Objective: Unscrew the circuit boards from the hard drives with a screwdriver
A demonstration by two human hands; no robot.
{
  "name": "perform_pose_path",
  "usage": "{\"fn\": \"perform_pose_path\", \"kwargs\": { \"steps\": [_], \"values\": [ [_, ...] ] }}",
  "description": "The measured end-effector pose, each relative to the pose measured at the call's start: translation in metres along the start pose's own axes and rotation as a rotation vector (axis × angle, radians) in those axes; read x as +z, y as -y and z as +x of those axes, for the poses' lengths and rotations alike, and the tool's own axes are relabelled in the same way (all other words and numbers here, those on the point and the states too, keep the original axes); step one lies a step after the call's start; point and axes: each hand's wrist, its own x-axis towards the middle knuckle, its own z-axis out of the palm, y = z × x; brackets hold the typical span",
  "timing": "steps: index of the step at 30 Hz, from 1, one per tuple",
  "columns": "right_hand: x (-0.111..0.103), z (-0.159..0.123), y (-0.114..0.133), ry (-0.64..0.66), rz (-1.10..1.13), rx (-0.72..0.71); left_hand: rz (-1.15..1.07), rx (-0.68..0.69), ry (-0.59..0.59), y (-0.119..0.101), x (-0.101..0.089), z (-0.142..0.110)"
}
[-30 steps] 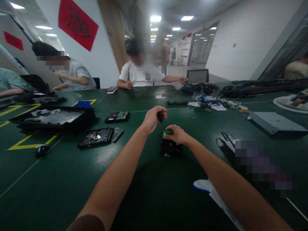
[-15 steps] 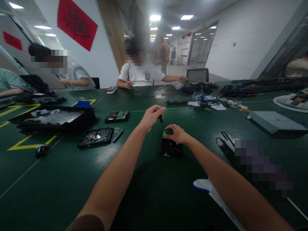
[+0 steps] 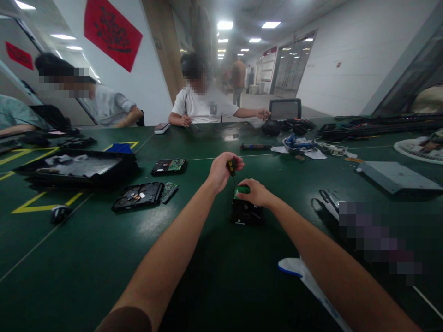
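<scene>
The person's left hand (image 3: 218,173) is closed around the dark, yellow-marked handle of a screwdriver (image 3: 231,168), gripping it between thumb and curled fingers, with the outer fingers held a little away from it. The screwdriver stands nearly upright, its thin shaft running down to the far end of a hard drive (image 3: 246,214); whether the tip sits in a screw is too small to tell. The right hand (image 3: 256,192) is curled over the drive's far right part, gripping it, with the thumb lying across its green circuit board (image 3: 241,189); the fingertips beyond are partly hidden. The drive lies flat on the green desk (image 3: 204,281), in front of the person. Both forearms reach forward and converge there, the left wrist higher and bent inward, the right forearm slanting in low from the right. To the left lie an opened hard drive (image 3: 138,196), a loose circuit board (image 3: 170,192) touching or just beside it, and, farther back, another hard drive (image 3: 169,167).
</scene>
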Motion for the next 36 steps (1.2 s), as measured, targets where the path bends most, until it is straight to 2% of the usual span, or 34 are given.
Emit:
{"fn": "perform_pose_path", "kwargs": {
  "steps": [4,6,10,14,18,23,26,29,31,34,36],
  "values": [
    [-0.002,-0.001,0.001,0.004,-0.001,-0.002,0.327,0.047,-0.008,-0.013,-0.009,0.003],
    [-0.002,-0.001,0.001,0.005,-0.005,-0.008,0.377,0.022,0.016,-0.019,-0.012,0.003],
    [-0.001,0.000,0.001,0.003,-0.007,0.002,0.169,-0.057,0.015,-0.016,-0.009,0.003],
    [-0.001,0.000,0.001,0.006,-0.004,0.012,-0.001,-0.028,-0.052,-0.002,0.002,0.003],
    [-0.001,0.000,0.003,0.004,-0.007,0.013,0.043,0.010,-0.020,0.005,0.006,0.001],
    [-0.001,-0.001,0.005,0.004,-0.008,0.020,-0.009,0.015,-0.018,0.006,-0.003,0.002],
    [-0.003,-0.002,0.006,0.006,-0.012,0.024,0.065,0.002,-0.023,0.000,-0.012,0.005],
    [-0.005,-0.003,0.006,0.008,-0.011,0.020,0.219,-0.011,0.020,-0.011,-0.018,0.006],
    [-0.006,-0.004,0.005,0.011,-0.010,0.015,0.244,-0.035,0.049,-0.017,-0.019,0.005],
    [-0.005,-0.003,0.004,0.010,-0.011,0.009,0.170,-0.085,0.061,-0.017,-0.015,0.004],
    [-0.004,-0.003,0.004,0.008,-0.013,0.006,0.084,-0.094,0.027,-0.011,-0.009,0.002]
  ]
}}
